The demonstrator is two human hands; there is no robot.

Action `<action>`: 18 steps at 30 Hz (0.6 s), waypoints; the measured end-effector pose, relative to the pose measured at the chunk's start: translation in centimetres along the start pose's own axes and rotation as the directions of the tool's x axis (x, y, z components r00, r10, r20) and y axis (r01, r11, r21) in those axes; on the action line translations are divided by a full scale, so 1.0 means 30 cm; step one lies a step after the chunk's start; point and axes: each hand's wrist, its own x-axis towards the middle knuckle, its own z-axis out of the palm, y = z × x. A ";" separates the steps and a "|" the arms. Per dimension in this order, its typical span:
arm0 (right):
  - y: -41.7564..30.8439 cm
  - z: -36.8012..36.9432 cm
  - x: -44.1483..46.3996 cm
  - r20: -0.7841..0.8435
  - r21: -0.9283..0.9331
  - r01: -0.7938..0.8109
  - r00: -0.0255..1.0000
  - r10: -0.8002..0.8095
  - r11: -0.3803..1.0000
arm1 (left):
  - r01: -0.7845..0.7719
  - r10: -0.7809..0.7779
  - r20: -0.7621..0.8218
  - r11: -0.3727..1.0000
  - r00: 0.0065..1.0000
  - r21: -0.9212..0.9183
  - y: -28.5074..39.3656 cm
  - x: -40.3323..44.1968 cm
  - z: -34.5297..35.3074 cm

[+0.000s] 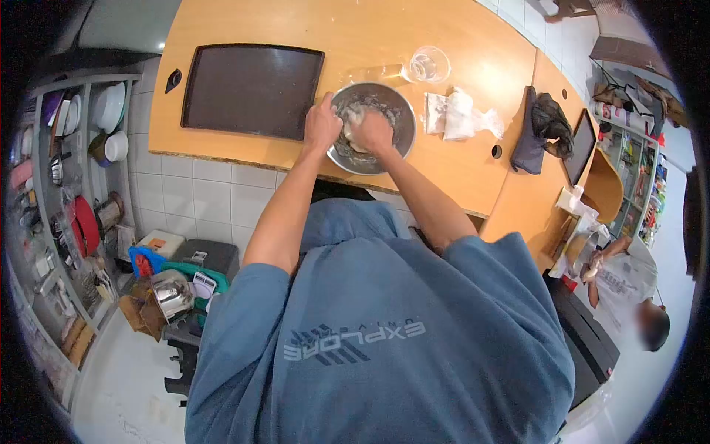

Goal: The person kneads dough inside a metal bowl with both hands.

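Two hands at one metal bowl of pale dough

The dough (pixel 356 118) lies inside the metal bowl (pixel 404 137), directly under the right hand (pixel 374 133) and just to the right of the left hand (pixel 323 127). It looks soft, wet and sticky, with smears up the wall around the right hand, so it probably clings to the skin and gives easily rather than breaking. It is best gathered from beneath with the whole palm — a pinch would likely just stretch it. The bowl itself seems thin-walled, light and stiff, apt to slide or turn under pressure; its rim, where the left hand sits, is the sensible place to steady it.

The left hand is curled over the near-left part of that rim, fingers bent around the edge. The right hand reaches down into the bowl against the dough, its back uppermost; its fingertips are hidden, so I can't say whether they are spread, pressed together or pinching.

Left of the left hand lies a dark tray (pixel 251 92). Beyond the right hand, up and to its right, stands a clear cup (pixel 430 65), and farther right of that hand — well clear of the bowl — are white packets (pixel 452 117).
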 end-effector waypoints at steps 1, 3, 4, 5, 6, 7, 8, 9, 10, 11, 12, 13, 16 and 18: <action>0.008 -0.007 0.006 0.032 0.114 -0.098 0.995 0.095 0.989 | 0.010 -0.010 0.003 1.000 1.000 0.004 0.004 -0.005 -0.002; 0.031 -0.043 -0.005 0.009 0.326 -0.025 1.000 0.023 0.945 | -0.020 0.020 -0.002 1.000 1.000 0.005 0.014 -0.012 -0.006; 0.037 -0.060 -0.010 -0.009 0.426 0.013 1.000 -0.011 0.904 | -0.035 0.035 -0.004 0.999 0.999 0.006 0.017 -0.015 -0.009; 0.039 -0.065 -0.024 -0.041 0.381 0.071 0.997 -0.060 0.922 | -0.021 0.021 -0.002 1.000 1.000 0.010 0.019 -0.017 -0.010; 0.044 -0.068 -0.041 -0.072 0.333 0.128 0.991 -0.110 0.934 | -0.008 0.008 0.001 1.000 1.000 0.012 0.020 -0.016 -0.007; 0.056 -0.070 -0.052 -0.100 0.281 0.181 0.982 -0.159 0.942 | 0.004 -0.004 0.006 1.000 1.000 0.014 0.020 -0.016 -0.003; 0.153 0.012 -0.011 0.059 0.210 0.206 0.973 -0.222 0.956 | 0.005 -0.005 0.004 0.999 1.000 0.033 0.018 -0.017 0.001; 0.151 0.011 -0.029 0.054 0.132 0.196 0.977 -0.205 0.972 | 0.005 -0.005 0.002 0.999 1.000 0.052 0.015 -0.015 0.005; 0.130 0.004 -0.060 0.050 0.052 0.187 0.981 -0.190 0.981 | 0.006 -0.006 -0.002 0.998 1.000 0.069 0.012 -0.012 0.010; 0.105 0.000 -0.089 0.047 -0.028 0.178 0.983 -0.177 0.984 | -0.001 0.002 -0.022 0.999 1.000 0.033 0.007 -0.015 0.015; 0.080 0.001 -0.115 0.098 -0.060 0.134 0.987 -0.128 0.989 | -0.010 0.009 -0.041 1.000 0.999 -0.003 -0.001 -0.020 0.022; 0.055 0.001 -0.138 0.146 -0.095 0.091 0.986 -0.077 0.991 | -0.019 0.016 -0.060 0.999 0.998 -0.040 -0.001 -0.023 0.027; -0.021 -0.042 -0.183 0.236 -0.188 0.075 0.971 -0.029 0.979 | -0.002 0.001 -0.031 1.000 1.000 -0.026 -0.001 -0.018 0.026; -0.032 -0.048 -0.181 0.245 -0.233 0.140 0.966 -0.081 0.962 | 0.015 -0.015 0.003 1.000 1.000 -0.006 0.005 -0.017 0.016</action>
